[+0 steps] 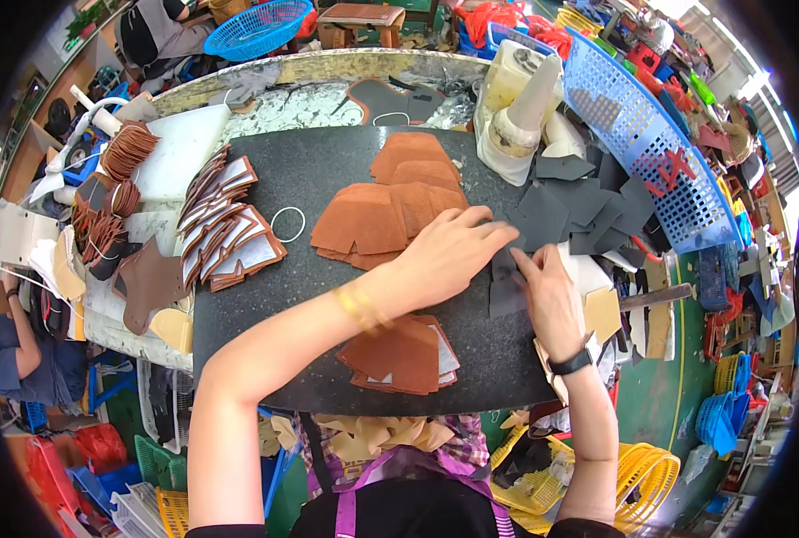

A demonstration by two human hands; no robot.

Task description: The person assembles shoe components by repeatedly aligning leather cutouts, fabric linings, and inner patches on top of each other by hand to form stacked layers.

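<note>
My left hand (pixel 449 255) reaches across the brown leather pieces with its fingers curled together, close to my right fingertips. What it pinches, if anything, is hidden. A dark grey flat piece (pixel 507 291) hangs or lies just under both hands, its upper edge at the thumb and forefinger of my right hand (pixel 547 296), which are closed on it. Beyond the hands spreads a loose heap of dark grey pieces (pixel 588 206). Fanned stacks of reddish-brown leather pieces (pixel 359 220) lie left of my fingers. Nearer me is another brown stack (pixel 399 359) with pale undersides.
The black stone slab (pixel 278 345) carries white-backed brown pieces (pixel 229 224) and a white ring (pixel 288 224). A glue pot (pixel 516 130) with a cone stands at the back, beside a blue basket (pixel 655 143). A hammer handle (pixel 658 297) juts out at right. Another person (pixel 27 350) sits far left.
</note>
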